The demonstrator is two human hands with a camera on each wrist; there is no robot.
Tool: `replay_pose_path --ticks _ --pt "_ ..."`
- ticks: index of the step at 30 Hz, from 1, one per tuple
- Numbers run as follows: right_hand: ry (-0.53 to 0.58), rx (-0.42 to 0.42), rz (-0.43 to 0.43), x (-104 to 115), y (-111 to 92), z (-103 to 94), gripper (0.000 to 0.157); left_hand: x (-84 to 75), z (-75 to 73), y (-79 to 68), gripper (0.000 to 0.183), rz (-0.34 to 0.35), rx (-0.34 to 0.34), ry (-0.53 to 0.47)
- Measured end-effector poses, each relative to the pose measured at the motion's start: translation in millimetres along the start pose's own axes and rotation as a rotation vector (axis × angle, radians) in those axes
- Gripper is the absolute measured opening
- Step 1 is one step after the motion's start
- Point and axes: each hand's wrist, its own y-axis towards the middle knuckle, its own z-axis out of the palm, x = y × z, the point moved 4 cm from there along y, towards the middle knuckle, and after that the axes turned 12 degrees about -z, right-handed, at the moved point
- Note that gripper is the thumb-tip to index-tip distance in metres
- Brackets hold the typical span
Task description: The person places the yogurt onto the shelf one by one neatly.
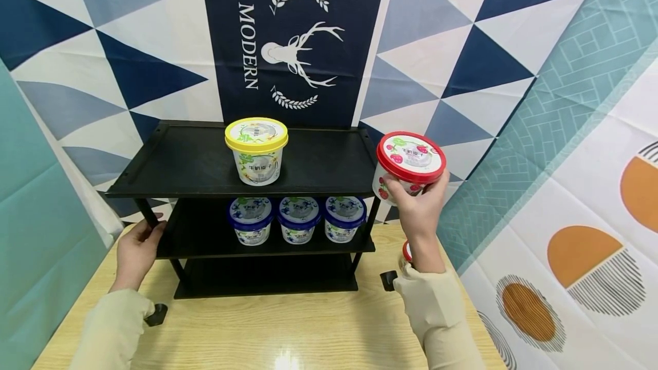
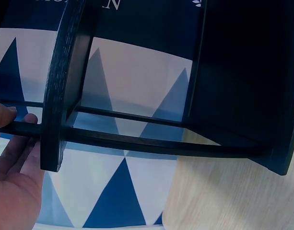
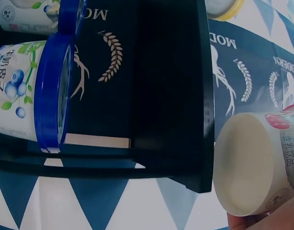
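Observation:
A black three-tier shelf rack (image 1: 169,164) stands on the table. My left hand (image 1: 137,250) grips its left upright post (image 2: 21,129), thumb and fingers on either side just above the middle tier. With my right hand (image 1: 422,207) I hold a paper tub with a red lid (image 1: 411,157), raspberries printed on it, at the right end of the top tier. Its pale bottom shows in the right wrist view. On the top tier sits a tub with a yellow lid (image 1: 257,150). Three tubs with blue lids, such as the middle blue-lidded tub (image 1: 298,220), stand in a row on the middle tier.
Behind my right wrist, another red-lidded container (image 1: 406,251) stands on the wooden table (image 1: 277,324), mostly hidden. A patterned cloth wall (image 1: 411,44) rises right behind the rack. Further cloth walls (image 1: 41,216) close in the left and right sides.

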Motion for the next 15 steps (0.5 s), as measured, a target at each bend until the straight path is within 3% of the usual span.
replay_pose_path --ticks 15 --pt "-0.01 0.049 0.067 -5 -3 14.6 0.077 2.1 0.5 1.0 0.026 -0.01 0.016 0.01"
